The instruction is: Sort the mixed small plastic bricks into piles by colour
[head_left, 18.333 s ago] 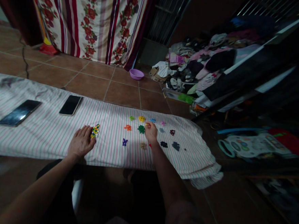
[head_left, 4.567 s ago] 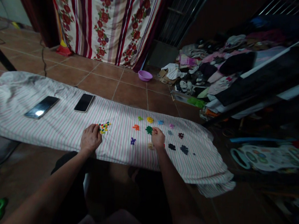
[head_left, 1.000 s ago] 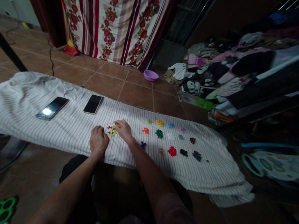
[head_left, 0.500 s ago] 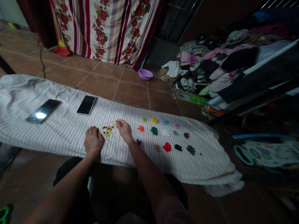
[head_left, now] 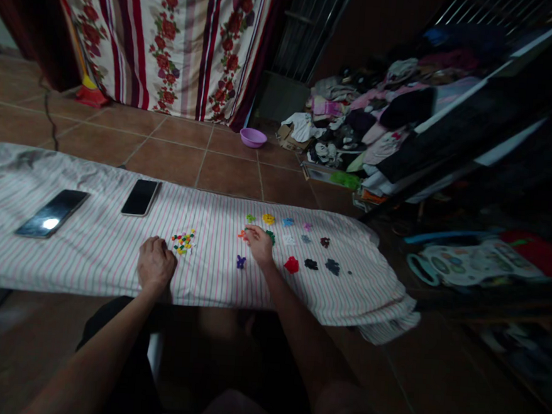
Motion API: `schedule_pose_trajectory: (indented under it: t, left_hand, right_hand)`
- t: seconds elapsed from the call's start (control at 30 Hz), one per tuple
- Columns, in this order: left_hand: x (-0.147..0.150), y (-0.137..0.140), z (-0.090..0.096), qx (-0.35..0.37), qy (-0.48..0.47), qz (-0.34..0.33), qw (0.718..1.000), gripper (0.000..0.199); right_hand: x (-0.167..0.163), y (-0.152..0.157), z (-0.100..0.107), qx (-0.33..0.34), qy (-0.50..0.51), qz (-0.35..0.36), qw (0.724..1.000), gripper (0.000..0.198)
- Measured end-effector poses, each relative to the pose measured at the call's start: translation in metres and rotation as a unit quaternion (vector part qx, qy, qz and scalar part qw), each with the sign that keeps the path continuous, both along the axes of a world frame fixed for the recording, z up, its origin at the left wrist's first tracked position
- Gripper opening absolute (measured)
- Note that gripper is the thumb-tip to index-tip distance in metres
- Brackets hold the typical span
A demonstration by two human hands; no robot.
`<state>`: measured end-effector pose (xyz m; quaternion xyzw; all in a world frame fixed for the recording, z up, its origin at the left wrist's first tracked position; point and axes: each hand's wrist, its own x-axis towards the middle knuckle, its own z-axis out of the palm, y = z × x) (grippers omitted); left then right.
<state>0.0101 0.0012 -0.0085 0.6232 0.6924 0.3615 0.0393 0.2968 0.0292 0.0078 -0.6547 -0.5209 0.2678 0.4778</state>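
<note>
My left hand (head_left: pixel 155 263) rests palm down on the striped cloth, its fingers loosely bent and holding nothing I can see. Just beyond its fingertips is a loose pile of small mixed-colour pieces (head_left: pixel 183 242), mostly yellow, green, red and white. My right hand (head_left: pixel 259 245) hovers at the sorted piles with thumb and fingers pinched; anything between them is too small to make out. Its fingertips are by the orange pile (head_left: pixel 242 234), and it partly covers the dark green pile (head_left: pixel 271 237). A purple pile (head_left: pixel 240 262) lies nearer me, left of my right wrist.
More single-colour piles stretch right: yellow (head_left: pixel 268 218), blue (head_left: pixel 287 222), white (head_left: pixel 289 240), red (head_left: pixel 291 265), black (head_left: pixel 311 264) and dark grey (head_left: pixel 332 266). Two phones, one nearer (head_left: pixel 52 213) and one farther (head_left: pixel 140 197), lie left on the striped cloth (head_left: pixel 204 284).
My right hand has moved right, from beside the mixed pile to the orange and green piles. My left hand stays beside the mixed pile. The view has shifted slightly.
</note>
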Motion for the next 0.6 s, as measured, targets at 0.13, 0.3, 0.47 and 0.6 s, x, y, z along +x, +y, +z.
schedule_pose_trajectory:
  t: [0.13,0.3,0.47,0.6]
  left_hand:
    - [0.000,-0.001,0.001,-0.008,0.020,-0.001,1.000,0.025]
    - [-0.001,-0.001,0.003,-0.016,0.041,-0.007,0.999,0.023]
    - [-0.001,-0.001,0.002,-0.009,0.041,-0.004,0.999,0.022]
    - [-0.001,0.000,0.002,-0.020,0.042,0.002,0.999,0.022]
  right_hand:
    - [0.040,-0.009,0.008,0.025,-0.122,-0.087,0.988,0.026]
    - [0.070,-0.013,0.010,-0.019,-0.206,-0.112,0.972,0.025]
    - [0.078,-0.011,0.004,-0.037,-0.241,-0.109,0.964,0.024]
    - [0.080,-0.010,0.001,-0.048,-0.255,-0.112,0.959,0.024]
